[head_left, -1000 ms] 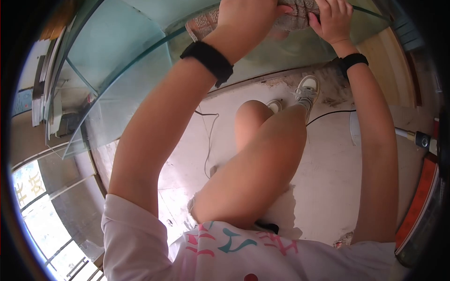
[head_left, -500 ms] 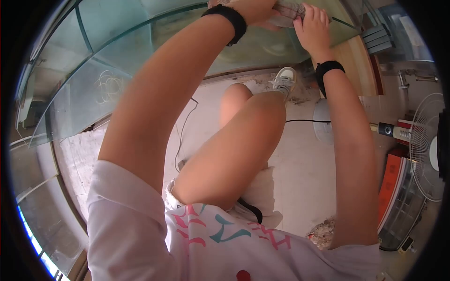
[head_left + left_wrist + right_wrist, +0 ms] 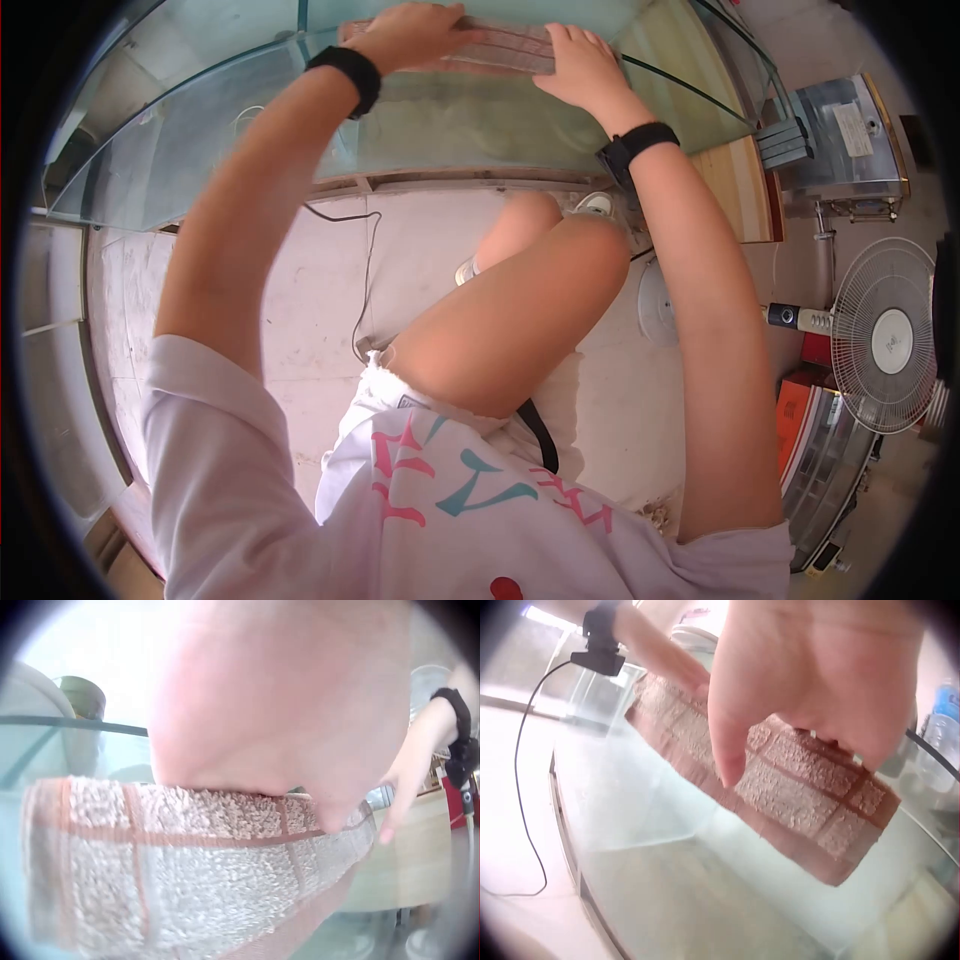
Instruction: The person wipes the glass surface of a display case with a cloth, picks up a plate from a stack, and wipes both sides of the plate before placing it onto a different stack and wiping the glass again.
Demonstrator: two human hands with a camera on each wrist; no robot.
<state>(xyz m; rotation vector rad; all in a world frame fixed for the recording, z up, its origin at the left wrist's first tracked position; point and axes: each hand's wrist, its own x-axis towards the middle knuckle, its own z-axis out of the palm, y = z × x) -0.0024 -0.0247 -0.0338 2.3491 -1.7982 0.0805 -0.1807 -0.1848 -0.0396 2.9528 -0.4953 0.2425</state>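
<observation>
A folded plaid towel (image 3: 510,48), pinkish-brown and pale with a looped pile, lies over the top rim of a glass tank (image 3: 450,125). My left hand (image 3: 415,35) grips it near its left end. In the left wrist view that hand bends over the towel's top edge, and the pale checked face (image 3: 210,877) hangs below. My right hand (image 3: 585,68) holds the towel farther right, its thumb on the near side and its fingers over the top, as the right wrist view shows. Both wrists wear black bands.
A wooden board (image 3: 735,180) stands at the tank's right end. Farther right are a metal box (image 3: 840,140), a standing fan (image 3: 885,340) and an orange box (image 3: 800,410). A dark cable (image 3: 370,270) runs along the floor. Plastic bottles (image 3: 941,731) stand beyond the tank.
The head view has turned right, bringing the fan and the metal box fully into sight. Both hands now appear farther left and lower in the picture, still on the towel.
</observation>
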